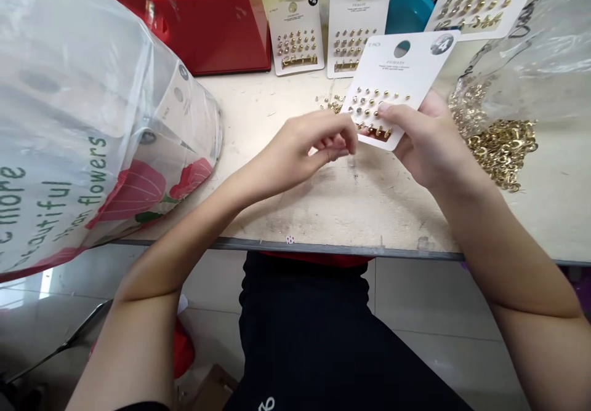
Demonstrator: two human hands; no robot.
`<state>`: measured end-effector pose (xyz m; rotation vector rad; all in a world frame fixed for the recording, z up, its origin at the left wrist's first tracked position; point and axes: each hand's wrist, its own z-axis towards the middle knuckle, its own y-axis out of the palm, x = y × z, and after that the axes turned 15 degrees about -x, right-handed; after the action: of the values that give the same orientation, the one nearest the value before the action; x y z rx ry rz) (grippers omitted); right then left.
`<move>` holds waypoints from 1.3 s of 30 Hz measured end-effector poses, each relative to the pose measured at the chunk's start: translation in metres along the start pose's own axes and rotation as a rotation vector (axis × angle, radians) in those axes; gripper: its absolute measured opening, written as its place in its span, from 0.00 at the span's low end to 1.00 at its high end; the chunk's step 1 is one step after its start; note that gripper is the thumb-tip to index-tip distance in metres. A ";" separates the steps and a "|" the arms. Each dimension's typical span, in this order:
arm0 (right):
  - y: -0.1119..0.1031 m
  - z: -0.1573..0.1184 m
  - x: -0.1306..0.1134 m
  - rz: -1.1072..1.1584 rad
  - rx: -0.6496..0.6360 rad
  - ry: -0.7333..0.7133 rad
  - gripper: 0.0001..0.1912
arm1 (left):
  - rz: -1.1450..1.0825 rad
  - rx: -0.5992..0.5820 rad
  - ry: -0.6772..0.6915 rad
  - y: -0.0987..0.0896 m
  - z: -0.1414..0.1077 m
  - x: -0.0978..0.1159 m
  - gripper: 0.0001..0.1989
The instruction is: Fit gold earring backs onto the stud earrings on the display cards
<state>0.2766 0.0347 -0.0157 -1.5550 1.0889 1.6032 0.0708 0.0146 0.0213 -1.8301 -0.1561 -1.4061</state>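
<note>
Fingers: closest to the camera, raised above a worn, pale counter (351, 208). Left fingers (335, 143) curl closed, just beside the card; whether they pinch anything is too small to tell. Right fingers (392, 112) grip the lower edge of a white earring card (392, 66).

Card: tilted up off the counter, its rows of gold and silver studs facing the person, seemingly to keep them in view and within easy reach.

Nearby: small loose gold studs (330, 103) lie just behind the card.

Right: gold rings (503, 146) spill from a clear plastic bag (521, 48), close at hand.

Back: three more cards (295, 35) lie near a red box (212, 23) and a teal tape roll (409, 8).

Left: a bulky flower-print plastic bag (92, 109) rests against the counter.
</note>
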 end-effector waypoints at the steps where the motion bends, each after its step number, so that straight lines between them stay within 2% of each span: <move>1: 0.000 0.000 0.001 0.001 -0.004 0.008 0.16 | -0.045 0.045 0.014 0.000 0.003 -0.004 0.07; 4: 0.001 0.000 0.004 0.032 -0.023 0.025 0.19 | -0.119 0.146 0.043 0.002 0.008 -0.019 0.07; 7: 0.007 -0.002 0.004 0.078 -0.028 0.061 0.19 | -0.070 0.217 0.059 0.006 0.007 -0.032 0.07; 10: 0.016 -0.005 0.002 0.100 -0.040 0.092 0.17 | 0.069 0.329 0.081 0.010 0.002 -0.037 0.05; 14: 0.024 -0.010 -0.001 0.079 -0.051 0.138 0.16 | 0.354 0.463 0.209 0.015 -0.003 -0.039 0.05; 19: 0.024 -0.013 -0.005 0.126 -0.056 0.142 0.15 | 0.534 0.484 0.292 0.021 -0.003 -0.042 0.04; 24: 0.023 -0.013 -0.008 0.173 0.025 0.101 0.13 | 0.541 0.549 0.290 0.021 -0.001 -0.041 0.05; 27: 0.025 -0.015 -0.006 0.121 0.065 0.050 0.13 | 0.500 0.590 0.251 0.022 -0.001 -0.038 0.05; 33: 0.031 -0.021 0.001 0.039 -0.025 -0.061 0.14 | 0.376 0.546 0.103 0.028 -0.002 -0.036 0.05; 39: 0.034 -0.022 0.004 -0.001 -0.031 -0.116 0.16 | 0.390 0.578 0.113 0.029 -0.002 -0.034 0.05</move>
<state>0.2562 -0.0004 -0.0140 -1.4625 1.0047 1.6950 0.0723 0.0065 -0.0230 -1.2211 -0.1225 -1.0454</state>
